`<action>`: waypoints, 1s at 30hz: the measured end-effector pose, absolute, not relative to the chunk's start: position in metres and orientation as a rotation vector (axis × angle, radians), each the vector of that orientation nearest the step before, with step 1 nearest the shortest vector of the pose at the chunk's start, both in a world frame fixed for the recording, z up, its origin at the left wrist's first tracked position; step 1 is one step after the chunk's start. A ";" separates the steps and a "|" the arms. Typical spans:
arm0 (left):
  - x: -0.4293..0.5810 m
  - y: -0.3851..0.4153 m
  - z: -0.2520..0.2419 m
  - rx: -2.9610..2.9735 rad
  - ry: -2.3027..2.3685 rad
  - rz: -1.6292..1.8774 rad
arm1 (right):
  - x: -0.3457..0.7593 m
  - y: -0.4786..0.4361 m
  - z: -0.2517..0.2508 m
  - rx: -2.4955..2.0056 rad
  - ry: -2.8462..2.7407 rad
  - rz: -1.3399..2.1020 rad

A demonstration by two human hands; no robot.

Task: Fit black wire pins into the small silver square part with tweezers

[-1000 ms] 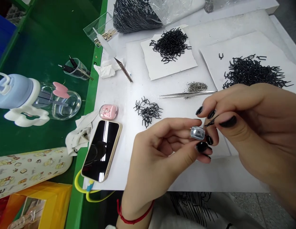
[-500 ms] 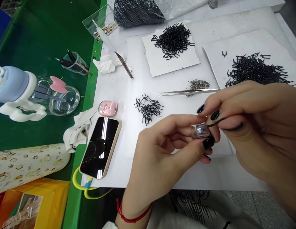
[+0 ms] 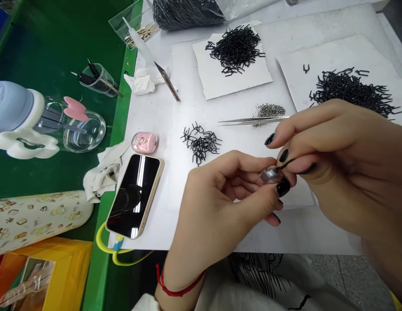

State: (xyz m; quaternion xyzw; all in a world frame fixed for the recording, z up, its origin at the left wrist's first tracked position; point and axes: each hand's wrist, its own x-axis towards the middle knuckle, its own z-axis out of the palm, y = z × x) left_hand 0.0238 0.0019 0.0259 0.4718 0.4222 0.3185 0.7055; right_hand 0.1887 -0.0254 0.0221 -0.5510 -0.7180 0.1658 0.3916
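My left hand [image 3: 226, 203] is closed, its thumb and fingers pinching a small clear, boxy plastic piece [image 3: 269, 174]. Close against it, my right hand [image 3: 330, 160] pinches a thin black piece [image 3: 286, 164] whose end meets the clear piece; whether it goes inside cannot be made out. A pair of metal tweezers [image 3: 246, 122] lies beyond the hands, its far end hidden behind my right fingers. Beside it is a heap of tiny metallic grains [image 3: 272, 110]. A small pile of black forked pieces [image 3: 201, 143] sits past my left hand.
Larger piles of black forked pieces lie on a paper sheet [image 3: 233, 86] and another sheet [image 3: 291, 73]. A craft knife blade [image 3: 167, 82], phone [image 3: 135, 196], pink case [image 3: 144, 142], crumpled tissue [image 3: 142, 82] and cotton swabs [image 3: 139, 36] are to the left, with bottles beyond.
The clear piece has tilted and shifted slightly left in my left fingers. My right index finger has lifted a little away. The whole view has shifted slightly.
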 end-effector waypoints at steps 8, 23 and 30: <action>0.024 0.001 0.026 1.058 0.936 0.700 | 0.190 -0.017 0.020 -1.285 -1.826 0.481; 0.021 0.002 0.025 1.092 0.926 0.690 | 0.192 -0.017 0.021 -1.218 -1.876 0.464; 0.023 0.002 0.027 1.024 0.902 0.672 | 0.190 -0.016 0.019 -1.217 -1.892 0.516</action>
